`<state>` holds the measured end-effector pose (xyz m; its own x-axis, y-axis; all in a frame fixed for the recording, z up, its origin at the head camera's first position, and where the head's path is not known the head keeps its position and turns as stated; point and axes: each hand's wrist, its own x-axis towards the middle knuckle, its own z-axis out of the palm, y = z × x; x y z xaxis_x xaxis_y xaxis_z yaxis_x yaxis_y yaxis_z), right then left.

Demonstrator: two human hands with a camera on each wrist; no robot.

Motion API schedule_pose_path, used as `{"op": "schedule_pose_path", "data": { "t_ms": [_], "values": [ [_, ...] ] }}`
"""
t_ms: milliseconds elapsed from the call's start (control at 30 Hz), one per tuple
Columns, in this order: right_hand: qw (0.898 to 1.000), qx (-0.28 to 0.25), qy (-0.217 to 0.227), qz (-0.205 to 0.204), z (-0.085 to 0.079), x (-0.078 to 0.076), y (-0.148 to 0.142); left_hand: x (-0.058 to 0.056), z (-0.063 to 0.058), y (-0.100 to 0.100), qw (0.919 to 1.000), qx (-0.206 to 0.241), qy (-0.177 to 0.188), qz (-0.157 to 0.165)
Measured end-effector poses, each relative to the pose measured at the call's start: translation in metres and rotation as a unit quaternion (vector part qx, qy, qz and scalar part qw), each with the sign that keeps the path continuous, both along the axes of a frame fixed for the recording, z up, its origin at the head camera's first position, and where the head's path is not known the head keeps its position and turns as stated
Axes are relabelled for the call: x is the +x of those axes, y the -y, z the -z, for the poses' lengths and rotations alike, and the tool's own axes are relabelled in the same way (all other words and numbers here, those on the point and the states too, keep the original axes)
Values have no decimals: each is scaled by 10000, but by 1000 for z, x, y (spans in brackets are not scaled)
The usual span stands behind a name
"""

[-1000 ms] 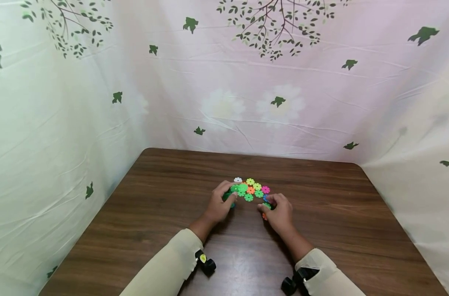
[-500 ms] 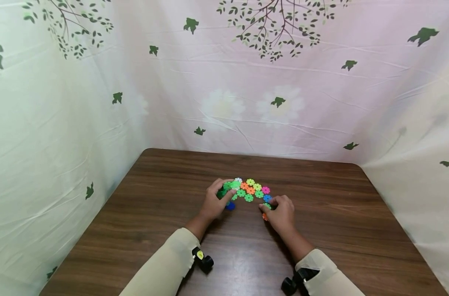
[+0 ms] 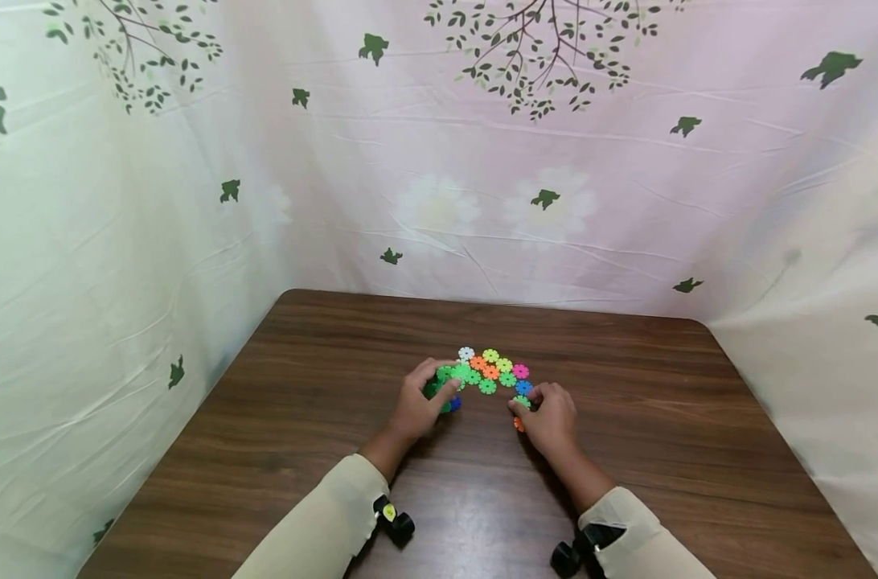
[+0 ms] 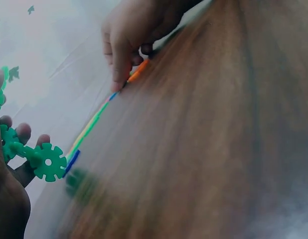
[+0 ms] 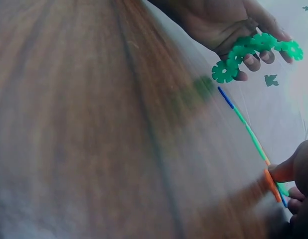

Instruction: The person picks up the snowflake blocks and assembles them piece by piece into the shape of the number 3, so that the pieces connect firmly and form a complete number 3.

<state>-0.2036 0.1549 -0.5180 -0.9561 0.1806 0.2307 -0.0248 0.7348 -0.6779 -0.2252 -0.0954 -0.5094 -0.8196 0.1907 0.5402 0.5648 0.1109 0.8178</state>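
My left hand (image 3: 414, 404) grips a curved chain of green interlocking discs (image 5: 241, 52), raised over the table with the fingers behind it. On the tabletop below lies a flat assembly of notched flower-shaped discs (image 3: 490, 372) in white, yellow, orange, green, pink and blue. The chain overlaps its left part in the head view. With thumb and fingers, my right hand (image 3: 552, 414) pinches the right end of the assembly, at a green disc (image 3: 522, 401) beside an orange disc (image 5: 271, 185). A blue disc (image 4: 71, 163) sits at the left end, under the chain.
The brown wooden table (image 3: 627, 378) has rounded far corners. A pale curtain (image 3: 439, 161) printed with branches and birds encloses it on the left, back and right. Black wrist cameras (image 3: 395, 524) are strapped over both cream sleeves (image 3: 323, 515).
My left hand has moved leftward with the green chain, uncovering orange discs, then shifted slightly down. My right hand stays nearly still at the assembly's right end.
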Motion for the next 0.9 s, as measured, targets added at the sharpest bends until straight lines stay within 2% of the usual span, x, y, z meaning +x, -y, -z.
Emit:
{"op": "schedule_pose_path", "data": {
  "t_ms": [200, 300, 400, 533, 700, 900],
  "values": [
    [9995, -313, -65, -16, 1, -1, 4, 3, 5, 0, 9996, -168, -197, 127],
    [9978, -527, -375, -116, 3, -1, 5, 4, 6, -1, 9994, -212, -238, 166],
    [9923, -745, -883, -439, 3, -2, 7, 3, 7, -2, 9990, -253, -343, 137],
    [9767, -1132, -1508, -1029, 2, -2, 9, 2, 6, -6, 9981, -256, -552, 129],
    [9513, -1725, -1944, -1660, 2, 0, 10, 1, 6, -6, 9967, -324, -713, 212],
    [9226, -1611, -2626, -2321, 0, 1, 12, 0, 6, -5, 9927, -556, -1041, 258]
  ]
}}
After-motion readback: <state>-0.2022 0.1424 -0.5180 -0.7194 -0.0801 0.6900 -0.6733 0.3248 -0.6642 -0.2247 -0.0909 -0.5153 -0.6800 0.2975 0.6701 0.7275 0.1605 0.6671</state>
